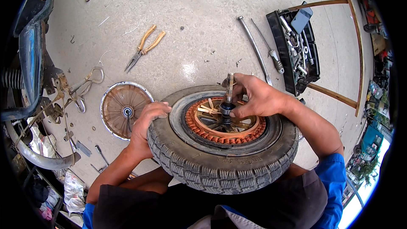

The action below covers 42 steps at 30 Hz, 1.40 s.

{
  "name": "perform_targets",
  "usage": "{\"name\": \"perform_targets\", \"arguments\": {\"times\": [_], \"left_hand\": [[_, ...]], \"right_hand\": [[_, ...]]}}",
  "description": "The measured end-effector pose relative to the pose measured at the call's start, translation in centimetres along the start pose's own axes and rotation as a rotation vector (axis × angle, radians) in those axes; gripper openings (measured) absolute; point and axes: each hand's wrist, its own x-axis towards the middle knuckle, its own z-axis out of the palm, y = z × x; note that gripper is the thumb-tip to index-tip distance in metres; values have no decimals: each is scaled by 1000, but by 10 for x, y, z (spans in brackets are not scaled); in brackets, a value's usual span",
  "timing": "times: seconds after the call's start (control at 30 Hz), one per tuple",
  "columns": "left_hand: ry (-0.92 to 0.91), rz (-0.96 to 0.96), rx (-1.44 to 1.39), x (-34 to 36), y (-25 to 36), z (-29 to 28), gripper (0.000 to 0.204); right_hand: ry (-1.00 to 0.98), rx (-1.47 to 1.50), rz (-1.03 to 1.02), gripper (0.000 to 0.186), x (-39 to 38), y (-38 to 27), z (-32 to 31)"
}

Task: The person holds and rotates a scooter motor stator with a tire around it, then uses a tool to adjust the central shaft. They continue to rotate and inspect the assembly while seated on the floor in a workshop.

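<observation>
A wheel with a treaded tyre (222, 171) rests across the person's lap, with a ring of copper windings (203, 137) exposed inside its rim. My left hand (148, 118) grips the tyre's left side. My right hand (256, 97) holds the upright metal axle (229, 84) at the wheel's centre, thumb against a round bearing-like collar (226, 109) on it. Tan wires (208, 108) lie beside the axle. To the left, a round spoke-patterned cover (118, 114) with a shiny edge lies on the floor.
Pliers (147, 42), a metal bar (252, 46) and a screwdriver (275, 59) lie on the concrete floor (190, 17). A black toolbox (290, 51) with a phone (302, 19) sits beside a wooden frame (356, 59). Vehicle parts (32, 72) crowd the left; loose small parts are scattered about.
</observation>
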Motion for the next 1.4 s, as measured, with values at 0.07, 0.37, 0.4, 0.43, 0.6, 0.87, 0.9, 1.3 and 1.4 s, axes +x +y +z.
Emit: {"name": "perform_targets", "arguments": {"times": [0.07, 0.37, 0.4, 0.43, 0.6, 0.87, 0.9, 1.3, 1.4], "left_hand": [[0, -1, 6, 0, 1, 0, 70], [1, -4, -10, 1, 2, 0, 71], [1, -3, -10, 0, 1, 0, 71], [1, -3, -11, -1, 1, 0, 71], [-3, -11, 12, 0, 3, -1, 72], [3, 2, 17, -2, 1, -1, 72], [2, 6, 15, -1, 1, 0, 72], [9, -2, 9, -2, -1, 0, 71], [8, 2, 20, -2, -1, 0, 72]], "right_hand": [[-5, -22, 23, 61, 0, -3, 0], [-10, -12, -37, 58, -1, -1, 0], [-12, -31, -20, 58, -1, -4, 0], [-14, -50, -2, 59, -1, -8, -1], [-14, -45, 33, 62, 1, -4, 0], [-34, -58, 45, 59, 0, -13, -2], [-29, -63, 28, 59, 0, -12, -2], [-9, -101, 28, 59, 0, -14, -1], [-2, -112, 21, 58, 0, -14, -2]]}}
